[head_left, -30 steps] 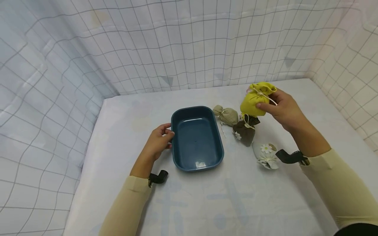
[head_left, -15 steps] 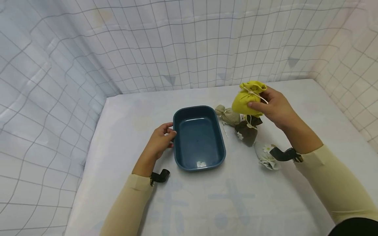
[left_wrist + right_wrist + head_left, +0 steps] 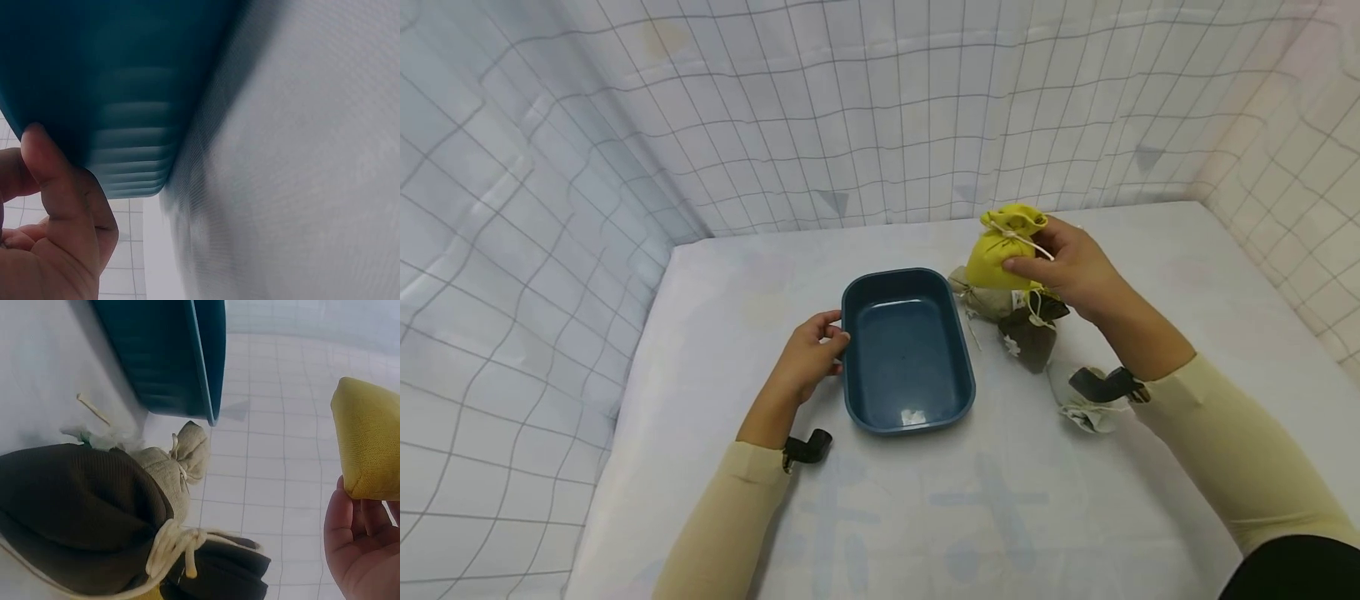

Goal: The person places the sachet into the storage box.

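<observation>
My right hand [image 3: 1078, 271] holds a yellow drawstring pouch [image 3: 1000, 254] between thumb and fingers, raised above the table. In the right wrist view only the lower part of this yellow pouch [image 3: 369, 437] shows. Below it lie a beige pouch [image 3: 988, 302], partly covered, and a dark brown pouch [image 3: 1030, 343] with a small white flower. A pale grey-white pouch [image 3: 1086, 417] lies nearer, partly hidden by the right wrist camera. At the left rim of a dark blue plastic tray [image 3: 910, 367], my left hand [image 3: 808, 354] grips the edge with thumb and curled fingers.
The tray's floor shows bare. A bit of yellow fabric [image 3: 1047, 292] shows by the brown pouch; what it belongs to is unclear. White cloth [image 3: 880, 517] covers the table. Checked curtains [image 3: 910, 125] hang behind and at both sides.
My right hand has carried the yellow pouch leftward, from above the brown pouch to above the beige one. My left hand stays at the tray's rim.
</observation>
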{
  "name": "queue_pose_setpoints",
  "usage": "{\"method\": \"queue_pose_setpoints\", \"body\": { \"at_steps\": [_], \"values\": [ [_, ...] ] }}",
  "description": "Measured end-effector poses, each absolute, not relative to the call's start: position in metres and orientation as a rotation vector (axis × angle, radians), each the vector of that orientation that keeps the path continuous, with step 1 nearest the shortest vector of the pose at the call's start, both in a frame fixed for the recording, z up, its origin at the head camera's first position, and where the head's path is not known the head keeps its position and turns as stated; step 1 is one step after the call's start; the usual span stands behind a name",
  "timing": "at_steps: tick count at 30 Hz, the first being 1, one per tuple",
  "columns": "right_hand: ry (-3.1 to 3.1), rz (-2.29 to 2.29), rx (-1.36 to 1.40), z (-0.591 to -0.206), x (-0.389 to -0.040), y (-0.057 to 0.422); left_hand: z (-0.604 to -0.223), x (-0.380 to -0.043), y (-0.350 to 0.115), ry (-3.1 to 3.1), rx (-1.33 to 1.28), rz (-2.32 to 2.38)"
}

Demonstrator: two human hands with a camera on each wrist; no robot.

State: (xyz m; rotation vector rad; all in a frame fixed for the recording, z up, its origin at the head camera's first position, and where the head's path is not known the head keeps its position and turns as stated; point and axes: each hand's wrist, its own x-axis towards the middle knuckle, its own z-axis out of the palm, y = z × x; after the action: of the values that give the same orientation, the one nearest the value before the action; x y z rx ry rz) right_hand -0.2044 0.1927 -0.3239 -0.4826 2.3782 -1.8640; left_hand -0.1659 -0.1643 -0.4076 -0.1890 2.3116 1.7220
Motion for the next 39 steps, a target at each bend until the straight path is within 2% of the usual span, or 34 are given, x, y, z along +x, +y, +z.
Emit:
{"method": "queue_pose_setpoints", "body": {
  "at_steps": [11,24,39],
  "values": [
    [2.502,-1.662,-0.59,-0.324,-0.215,0.175,-0.41,-0.166,-0.164,2.342,-0.164,1.717],
    [2.49,-1.522,-0.558,-0.32,-0.217,0.151,-0.409,-0.167,-0.164,2.344,-0.163,1.696],
    [2.618,-1.174,-0.753,-0.323,-0.219,0.117,-0.408,-0.165,-0.165,2.333,-0.166,1.702]
  ]
}}
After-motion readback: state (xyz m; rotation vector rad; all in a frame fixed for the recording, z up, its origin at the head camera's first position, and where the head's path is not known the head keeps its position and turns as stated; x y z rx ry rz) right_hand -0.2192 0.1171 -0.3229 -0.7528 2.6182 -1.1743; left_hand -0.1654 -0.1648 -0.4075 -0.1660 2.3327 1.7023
